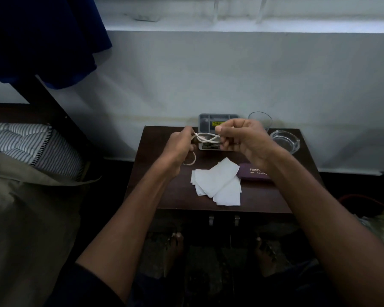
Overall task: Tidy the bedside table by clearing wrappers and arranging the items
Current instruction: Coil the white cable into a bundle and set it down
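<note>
White cord gripped between left hand | right hand | ends hidden

papers on table, ashtray behind-right

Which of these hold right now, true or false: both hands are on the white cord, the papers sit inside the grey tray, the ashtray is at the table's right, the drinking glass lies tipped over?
1. Both the left hand and right hand hold the white cord. True.
2. The white papers sit inside the grey tray. False: they lie on the table, nearer its front edge.
3. The glass ashtray is at the table's right. True.
4. The drinking glass lies tipped over. False: it stands upright beside the tray.
</note>
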